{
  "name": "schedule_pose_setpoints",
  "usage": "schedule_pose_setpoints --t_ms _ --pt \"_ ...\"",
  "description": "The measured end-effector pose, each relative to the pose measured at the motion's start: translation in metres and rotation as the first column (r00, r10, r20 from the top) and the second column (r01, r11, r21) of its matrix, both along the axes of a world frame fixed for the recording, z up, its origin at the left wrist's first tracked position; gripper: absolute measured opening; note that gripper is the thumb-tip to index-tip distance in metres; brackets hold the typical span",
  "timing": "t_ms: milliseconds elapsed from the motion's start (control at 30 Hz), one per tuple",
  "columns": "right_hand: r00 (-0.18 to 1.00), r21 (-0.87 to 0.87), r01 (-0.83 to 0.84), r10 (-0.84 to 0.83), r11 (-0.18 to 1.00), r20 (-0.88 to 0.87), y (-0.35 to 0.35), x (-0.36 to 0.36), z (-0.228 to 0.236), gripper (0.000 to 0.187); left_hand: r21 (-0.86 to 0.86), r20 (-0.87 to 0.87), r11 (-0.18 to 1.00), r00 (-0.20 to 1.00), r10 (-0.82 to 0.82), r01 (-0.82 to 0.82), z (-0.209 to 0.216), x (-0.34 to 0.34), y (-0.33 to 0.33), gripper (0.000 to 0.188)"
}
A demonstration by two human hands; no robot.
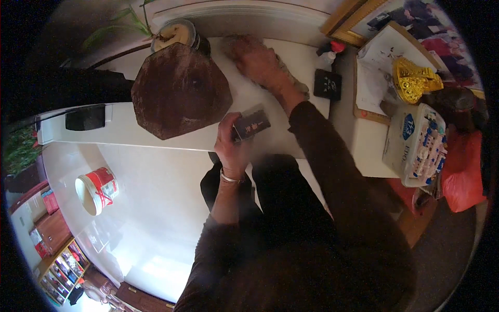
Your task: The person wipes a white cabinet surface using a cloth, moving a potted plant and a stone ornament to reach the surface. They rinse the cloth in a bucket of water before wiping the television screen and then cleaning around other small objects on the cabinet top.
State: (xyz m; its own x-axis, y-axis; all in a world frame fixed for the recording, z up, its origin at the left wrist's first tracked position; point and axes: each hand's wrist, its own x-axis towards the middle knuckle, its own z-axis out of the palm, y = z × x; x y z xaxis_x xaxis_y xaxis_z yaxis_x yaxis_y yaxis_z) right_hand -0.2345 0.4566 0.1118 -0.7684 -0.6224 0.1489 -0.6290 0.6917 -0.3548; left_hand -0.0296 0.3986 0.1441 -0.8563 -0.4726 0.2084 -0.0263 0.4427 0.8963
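Note:
My left hand (228,143) is wrapped round a small dark box (252,125) with pale printing and holds it above the front edge of the white surface (280,125). Farther back, my right hand (260,63) presses down on a greyish cloth (298,86) spread on the same surface, its fingers curled and blurred at the tips. To the left of both hands stands a dark brown wooden block (182,91) with a many-sided, scuffed top. Another small black box (327,85) lies to the right of my right forearm.
Behind the block is a potted plant (179,34). On the right are a small red-topped bottle (332,52), a gold ornament (413,80), a white tub of wrapped packets (426,148) and a red plastic bag (465,174). A red-and-white bucket (97,191) stands on the floor at left.

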Motion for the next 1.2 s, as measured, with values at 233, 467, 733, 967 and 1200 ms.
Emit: schedule_pose_setpoints --t_ms 233,467,733,967,1200 --pt "0.963 -0.003 0.212 -0.21 0.977 -0.167 0.041 0.046 -0.013 0.039 -0.072 0.048 0.997 0.999 0.01 -0.007 0.0 0.001 -0.012 0.045" --pt "0.999 0.071 0.028 -0.026 0.997 -0.023 0.093 0.128 0.019 0.038 -0.084 -0.001 0.993 0.997 -0.081 0.081 -0.008 0.004 -0.023 0.045" --pt "0.992 0.095 -0.025 0.014 0.995 0.123 0.157 0.18 0.029 0.039 -0.108 -0.029 0.986 0.991 -0.13 0.127 -0.014 0.001 -0.02 0.047" --pt "0.911 0.075 0.228 -0.24 0.971 0.336 0.111 0.129 0.088 0.031 -0.132 0.03 0.989 0.997 -0.07 0.074 -0.015 0.005 -0.03 0.046" --pt "0.877 0.163 0.478 -0.459 0.863 -0.142 0.058 0.001 0.006 0.045 -0.052 0.059 0.993 0.993 -0.105 0.108 -0.002 -0.007 -0.003 0.045"
